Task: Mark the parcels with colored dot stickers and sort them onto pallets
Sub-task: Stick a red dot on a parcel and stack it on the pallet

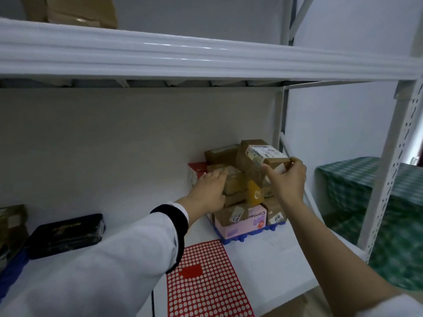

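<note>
A stack of cardboard parcels (238, 186) stands on a small blue pallet (231, 240) at the back right of the white shelf. A pink box (242, 225) lies at the bottom of the stack. My right hand (287, 181) grips a brown parcel with a white label (258, 157) at the top right of the stack. My left hand (209, 191) rests with straight fingers on the stack's left side, against a brown parcel. A red sheet of dot stickers (206, 280) lies flat on the shelf in front of the pallet.
A black case (66, 234) lies on the shelf (263, 255) at the left, with a brown box (11, 223) beside it. An upper shelf beam (206, 58) runs overhead. The rack's perforated post (389, 168) stands at the right, a green checked cloth (393, 213) beyond it.
</note>
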